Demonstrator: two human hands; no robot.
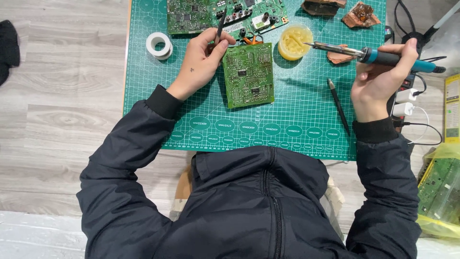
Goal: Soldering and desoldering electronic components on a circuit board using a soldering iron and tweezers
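Observation:
My left hand (203, 60) grips black tweezers (221, 28) upright, just left of a small green circuit board (248, 74) lying on the green cutting mat (287, 120). My right hand (381, 81) holds a blue-handled soldering iron (369, 53) level above the mat. Its metal tip points left towards a round tin of yellow flux (294, 42). A larger green circuit board (211, 14) lies at the mat's far edge, behind the tweezers.
A white tape roll (159, 44) sits at the mat's left. A black pen-like tool (339, 105) lies near my right wrist. Brown sponge pieces (360, 15) rest at top right. A power strip with white plugs (405, 103) and bagged boards (438, 189) lie to the right.

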